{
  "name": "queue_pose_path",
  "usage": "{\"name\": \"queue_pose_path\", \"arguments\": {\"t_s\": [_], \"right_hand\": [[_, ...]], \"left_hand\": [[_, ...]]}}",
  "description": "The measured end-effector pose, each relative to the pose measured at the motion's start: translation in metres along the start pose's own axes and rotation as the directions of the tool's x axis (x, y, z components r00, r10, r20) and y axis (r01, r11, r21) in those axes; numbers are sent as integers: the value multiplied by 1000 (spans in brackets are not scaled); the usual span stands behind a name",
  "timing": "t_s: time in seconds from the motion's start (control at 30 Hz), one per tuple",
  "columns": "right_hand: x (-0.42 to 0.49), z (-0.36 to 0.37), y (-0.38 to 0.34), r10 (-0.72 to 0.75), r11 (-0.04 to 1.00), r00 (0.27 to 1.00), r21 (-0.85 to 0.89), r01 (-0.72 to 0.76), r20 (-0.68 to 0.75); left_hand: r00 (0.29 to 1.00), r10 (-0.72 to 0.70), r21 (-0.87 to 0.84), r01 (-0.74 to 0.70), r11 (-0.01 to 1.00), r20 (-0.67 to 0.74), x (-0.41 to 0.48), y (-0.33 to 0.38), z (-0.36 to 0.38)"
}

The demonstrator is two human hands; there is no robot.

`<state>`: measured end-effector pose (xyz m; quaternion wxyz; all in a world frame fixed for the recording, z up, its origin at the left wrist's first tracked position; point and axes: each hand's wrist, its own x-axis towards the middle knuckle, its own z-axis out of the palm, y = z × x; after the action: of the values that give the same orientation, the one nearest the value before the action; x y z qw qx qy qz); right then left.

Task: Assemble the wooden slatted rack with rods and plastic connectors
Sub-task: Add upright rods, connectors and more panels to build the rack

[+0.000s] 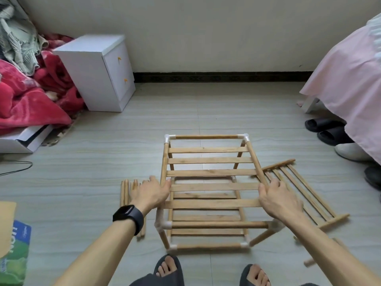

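Grey striped floor tiles (pixel 103 141) are occupied at the centre by a two-tier slatted wooden rack (pixel 208 161), which is joined with white plastic connectors (pixel 245 136). Its left top rail is gripped by the left hand (pixel 151 193) and its right top rail by the right hand (pixel 277 200), with the fingers curled over the wood. Loose wooden rods (pixel 124 193) are laid just left of it, and a spare slatted wooden panel (pixel 278 164) is laid at its right.

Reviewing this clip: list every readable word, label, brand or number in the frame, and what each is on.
Blue-and-green pack: large white letters, turned sideways and smeared; cannot be read reliably.
Same pack, small white script: too blurred to read.
Smartwatch: dark screen, no text.
No other text visible.
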<state>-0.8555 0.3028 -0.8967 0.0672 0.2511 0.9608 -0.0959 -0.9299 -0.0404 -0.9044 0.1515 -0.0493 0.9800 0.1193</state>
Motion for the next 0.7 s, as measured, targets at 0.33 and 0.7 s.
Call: {"name": "queue_pose_path", "arguments": {"t_s": [0.33,0.7], "right_hand": [[129,-20,-78,-311,945,950,99,311,-17],[159,12,-75,-230,968,973,-97,231,24]], "left_hand": [[945,264,54,-258,964,-192,110,59,-24],[929,287,21,-291,957,-233,130,55,5]]}}
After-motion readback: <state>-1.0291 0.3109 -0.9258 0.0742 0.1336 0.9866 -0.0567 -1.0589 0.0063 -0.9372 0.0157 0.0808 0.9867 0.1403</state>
